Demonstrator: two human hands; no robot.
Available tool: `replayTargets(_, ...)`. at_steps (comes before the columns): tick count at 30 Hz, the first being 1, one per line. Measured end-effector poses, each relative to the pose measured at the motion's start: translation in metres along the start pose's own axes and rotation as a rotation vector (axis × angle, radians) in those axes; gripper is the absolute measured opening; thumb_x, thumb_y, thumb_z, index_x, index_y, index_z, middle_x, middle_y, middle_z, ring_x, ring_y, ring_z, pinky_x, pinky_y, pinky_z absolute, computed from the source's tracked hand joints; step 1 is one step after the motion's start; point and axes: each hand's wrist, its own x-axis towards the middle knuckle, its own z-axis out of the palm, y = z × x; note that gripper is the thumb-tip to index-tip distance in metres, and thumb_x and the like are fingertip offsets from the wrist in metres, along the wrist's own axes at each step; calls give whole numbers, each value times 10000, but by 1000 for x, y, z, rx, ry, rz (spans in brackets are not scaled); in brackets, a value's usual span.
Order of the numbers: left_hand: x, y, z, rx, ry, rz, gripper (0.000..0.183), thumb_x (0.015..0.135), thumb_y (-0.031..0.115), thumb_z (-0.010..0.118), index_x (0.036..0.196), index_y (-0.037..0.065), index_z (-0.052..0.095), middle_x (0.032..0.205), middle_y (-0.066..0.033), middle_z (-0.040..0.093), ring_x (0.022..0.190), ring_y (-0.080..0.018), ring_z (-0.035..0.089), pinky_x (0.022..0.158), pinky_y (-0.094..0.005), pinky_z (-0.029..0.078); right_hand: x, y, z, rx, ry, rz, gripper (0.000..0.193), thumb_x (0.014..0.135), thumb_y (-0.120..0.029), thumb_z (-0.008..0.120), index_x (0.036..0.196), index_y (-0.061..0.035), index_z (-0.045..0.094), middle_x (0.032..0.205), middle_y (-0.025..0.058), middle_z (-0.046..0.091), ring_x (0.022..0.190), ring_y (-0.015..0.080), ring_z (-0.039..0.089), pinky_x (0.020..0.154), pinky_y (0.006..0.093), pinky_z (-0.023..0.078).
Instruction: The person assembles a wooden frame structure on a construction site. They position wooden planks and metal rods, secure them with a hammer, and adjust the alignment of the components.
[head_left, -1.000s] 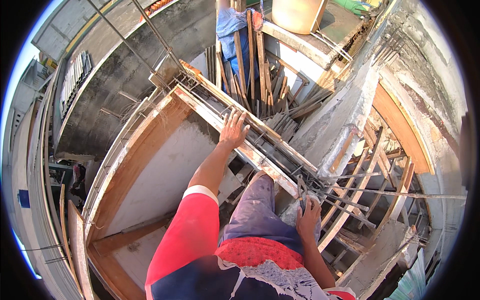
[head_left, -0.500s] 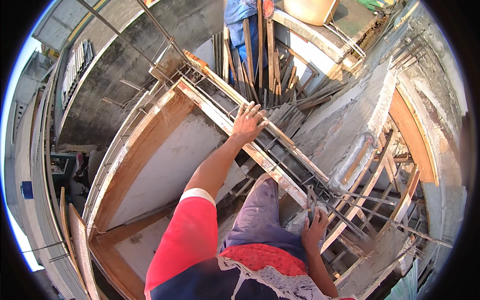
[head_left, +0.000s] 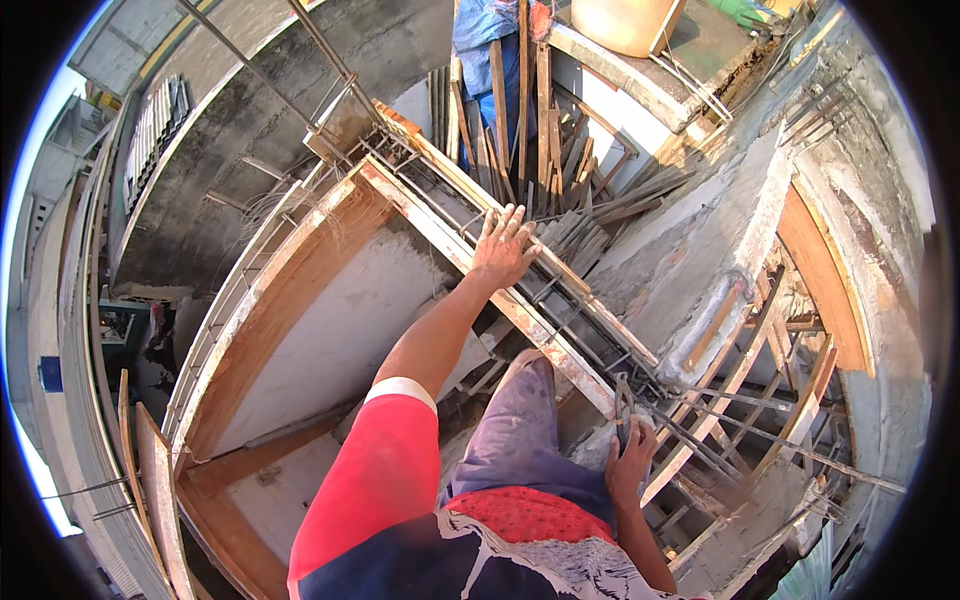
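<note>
My left hand [head_left: 505, 248] lies with fingers stretched out across the wooden formwork beam [head_left: 430, 215], its fingertips at the far board. Inside that long trough runs a cage of steel reinforcing bars [head_left: 568, 318], partly hidden under the hand. Close to my body, my right hand [head_left: 628, 462] is closed around a pair of pincers [head_left: 624, 408], jaws pointing away from me, near the beam's right end. Several bar ends [head_left: 690, 435] stick out beside the tool. My knee [head_left: 525, 375] is against or just under the near board; which, I cannot tell.
Deep recesses with plywood sides [head_left: 290, 330] lie left of the beam. A rough concrete ledge [head_left: 690, 230] rises at the right, above a timber frame [head_left: 760, 370]. Loose planks [head_left: 540, 130] and a blue tarp [head_left: 485, 40] stand beyond. Long bars project at right.
The view has shifted slightly. My left hand remains on the formwork with only a small movement, and my right hand keeps its hold on the pincers.
</note>
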Motion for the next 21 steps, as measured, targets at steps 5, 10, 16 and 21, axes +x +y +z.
replayTargets(5,0,1,-2,-52,106,49,531,1049,520,485,1426,152,550,1586,-99,422,1559,-283,236,1299,-525,114,2,2,-1,17,3,22,621,882,-107,721,1462,-71,502,1385,225,474,1299,449,447,1108,572,344)
replayTargets(10,2,9,-4,-31,53,9,587,1024,540,522,1455,142,535,1636,-92,366,1558,-286,246,1298,-533,108,3,6,7,26,1,132,575,887,-151,716,1424,-78,522,1400,214,482,1288,444,466,1103,576,346)
replayTargets(16,-1,21,-11,-174,224,-82,585,869,339,805,1368,128,583,1407,-174,490,1358,-422,427,1138,-556,370,-9,21,29,12,38,136,551,887,-138,711,1401,-66,528,1380,219,502,1212,427,501,1044,554,386)
replayTargets(21,7,21,-11,-207,217,-42,556,850,314,831,1312,99,608,1352,-168,496,1293,-422,473,1094,-578,406,-18,27,35,24,29,134,535,916,-164,702,1410,-74,514,1388,243,501,1250,436,492,1065,583,362)
